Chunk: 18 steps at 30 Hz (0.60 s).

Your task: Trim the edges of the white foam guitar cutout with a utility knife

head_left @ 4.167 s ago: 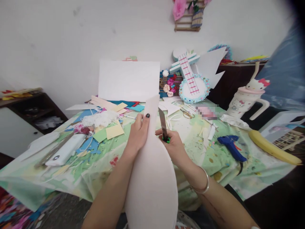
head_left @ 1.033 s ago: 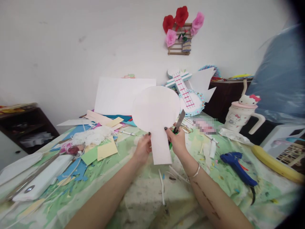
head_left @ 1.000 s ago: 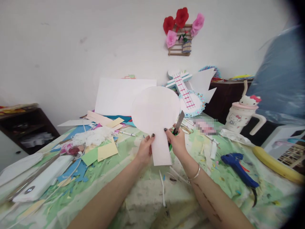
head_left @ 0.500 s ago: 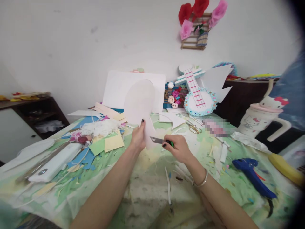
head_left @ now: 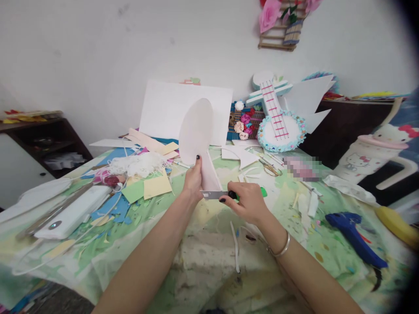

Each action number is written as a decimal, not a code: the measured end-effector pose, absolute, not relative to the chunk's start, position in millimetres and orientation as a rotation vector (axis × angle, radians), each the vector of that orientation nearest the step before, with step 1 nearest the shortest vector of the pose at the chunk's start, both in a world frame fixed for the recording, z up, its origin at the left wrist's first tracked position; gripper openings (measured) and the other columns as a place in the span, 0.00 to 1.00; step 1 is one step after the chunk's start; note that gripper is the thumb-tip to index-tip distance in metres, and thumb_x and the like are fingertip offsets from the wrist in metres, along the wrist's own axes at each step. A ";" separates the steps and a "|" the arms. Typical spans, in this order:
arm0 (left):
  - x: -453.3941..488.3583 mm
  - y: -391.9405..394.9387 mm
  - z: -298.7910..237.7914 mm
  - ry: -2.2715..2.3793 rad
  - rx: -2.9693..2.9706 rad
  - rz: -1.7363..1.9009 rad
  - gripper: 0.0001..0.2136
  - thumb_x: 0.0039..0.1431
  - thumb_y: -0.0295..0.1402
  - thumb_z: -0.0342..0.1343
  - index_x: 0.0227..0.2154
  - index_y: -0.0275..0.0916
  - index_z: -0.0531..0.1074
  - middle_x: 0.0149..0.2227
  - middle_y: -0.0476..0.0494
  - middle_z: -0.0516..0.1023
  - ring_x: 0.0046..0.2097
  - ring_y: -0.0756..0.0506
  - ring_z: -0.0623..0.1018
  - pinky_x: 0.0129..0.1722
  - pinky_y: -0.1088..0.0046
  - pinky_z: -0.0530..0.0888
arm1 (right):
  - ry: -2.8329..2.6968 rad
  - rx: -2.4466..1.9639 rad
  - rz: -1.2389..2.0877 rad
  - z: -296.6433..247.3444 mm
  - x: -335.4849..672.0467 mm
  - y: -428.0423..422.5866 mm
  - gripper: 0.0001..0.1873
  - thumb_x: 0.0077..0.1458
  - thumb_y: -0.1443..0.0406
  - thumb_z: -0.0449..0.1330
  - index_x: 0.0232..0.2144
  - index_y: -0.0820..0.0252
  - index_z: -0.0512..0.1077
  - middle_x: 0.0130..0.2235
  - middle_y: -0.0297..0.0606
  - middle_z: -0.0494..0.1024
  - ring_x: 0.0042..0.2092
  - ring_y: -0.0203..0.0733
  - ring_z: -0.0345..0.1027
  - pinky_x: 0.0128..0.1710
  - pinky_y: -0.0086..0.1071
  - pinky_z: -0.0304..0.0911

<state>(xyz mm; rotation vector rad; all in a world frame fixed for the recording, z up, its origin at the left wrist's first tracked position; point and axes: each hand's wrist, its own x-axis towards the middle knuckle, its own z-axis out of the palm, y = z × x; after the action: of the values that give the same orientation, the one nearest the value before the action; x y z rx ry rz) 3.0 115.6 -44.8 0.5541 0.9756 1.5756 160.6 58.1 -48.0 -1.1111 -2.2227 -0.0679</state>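
White wall behind; on the cluttered bench (head_left: 209, 257) lies a paint-flecked green cloth. Above it the left hand (head_left: 194, 182) pinches the stem of a matte white, paddle-shaped foam cutout (head_left: 195, 131), long axis upright, round end up. The right hand (head_left: 248, 204), grip closed round a green-handled knife (head_left: 216, 194), holds the thin blade level, pointing left at the stem's lower end.

Over my cloth-covered desk (head_left: 203, 253), my left hand (head_left: 194, 184) holds the white paddle-shaped foam cutout (head_left: 195, 133) upright, just left of my right hand (head_left: 249, 203) with the green-handled utility knife (head_left: 216, 194), while the white power bank (head_left: 70, 211) lies far left, the blue glue gun (head_left: 353, 233) lies right and the large white foam sheet (head_left: 163, 109) leans behind.
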 end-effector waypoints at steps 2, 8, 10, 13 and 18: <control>4.4 114.8 -44.1 1.008 0.548 1.578 0.21 0.45 0.50 0.61 0.28 0.33 0.72 0.20 0.48 0.71 0.24 0.50 0.71 0.25 0.74 0.68 | -2.218 -1.106 -0.080 -48.3 160.0 57.5 0.28 0.58 0.43 0.45 0.21 0.59 0.63 0.20 0.33 0.67 0.24 0.34 0.58 0.26 0.30 0.39; 7.9 112.8 -39.2 1.044 0.521 1.624 0.19 0.49 0.48 0.59 0.31 0.34 0.74 0.23 0.46 0.74 0.31 0.46 0.75 0.31 0.71 0.71 | -2.229 -1.107 -0.114 -50.2 159.3 56.6 0.29 0.57 0.42 0.45 0.21 0.59 0.63 0.19 0.32 0.65 0.22 0.33 0.55 0.25 0.31 0.37; 8.6 111.8 -38.3 1.073 0.505 1.603 0.19 0.50 0.48 0.58 0.30 0.33 0.74 0.23 0.45 0.74 0.31 0.46 0.75 0.31 0.71 0.72 | -2.236 -1.106 -0.125 -50.6 159.3 56.6 0.29 0.57 0.42 0.45 0.21 0.59 0.63 0.19 0.33 0.65 0.23 0.33 0.55 0.25 0.31 0.37; 9.0 111.1 -38.8 1.097 0.484 1.575 0.20 0.50 0.49 0.58 0.29 0.33 0.74 0.23 0.45 0.74 0.30 0.45 0.76 0.31 0.70 0.72 | -2.240 -1.104 -0.107 -50.4 159.3 56.6 0.30 0.57 0.42 0.43 0.20 0.59 0.63 0.19 0.33 0.65 0.22 0.33 0.54 0.25 0.31 0.37; 7.9 114.5 -43.4 1.104 0.486 1.548 0.22 0.51 0.52 0.55 0.29 0.33 0.73 0.22 0.44 0.73 0.28 0.46 0.75 0.29 0.70 0.72 | -2.259 -1.118 -0.092 -49.1 159.4 56.1 0.32 0.57 0.41 0.40 0.20 0.59 0.61 0.18 0.33 0.64 0.22 0.33 0.54 0.25 0.31 0.37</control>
<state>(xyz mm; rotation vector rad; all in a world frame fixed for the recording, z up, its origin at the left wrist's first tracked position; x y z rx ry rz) 7.9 114.5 -43.4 0.4859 1.1038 1.5478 159.4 56.1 -49.1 -1.1181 -2.2587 -0.0923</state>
